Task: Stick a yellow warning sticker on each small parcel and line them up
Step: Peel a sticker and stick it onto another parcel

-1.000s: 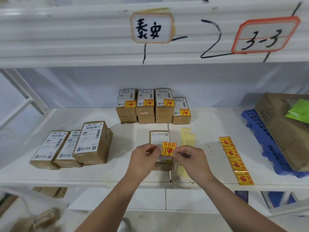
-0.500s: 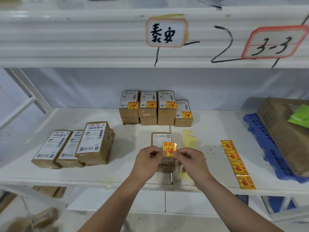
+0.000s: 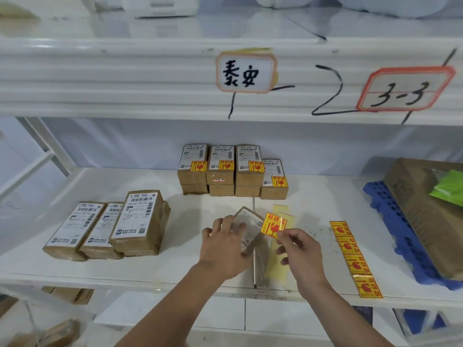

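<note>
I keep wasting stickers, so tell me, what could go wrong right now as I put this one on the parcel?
The right hand pinches the sticker by one corner only, so it may curl or land crooked. The left hand holds the parcel tilted, not flat on the shelf, so pressing could make it slip. The backing paper lies just beneath and could catch the glue.

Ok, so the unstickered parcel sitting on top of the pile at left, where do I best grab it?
Take the top parcel by its two long side edges, coming from above. It lies flat, label up, raised on another parcel, so both long sides stand clear above the neighbouring parcels. The right side looks the more open.
</note>
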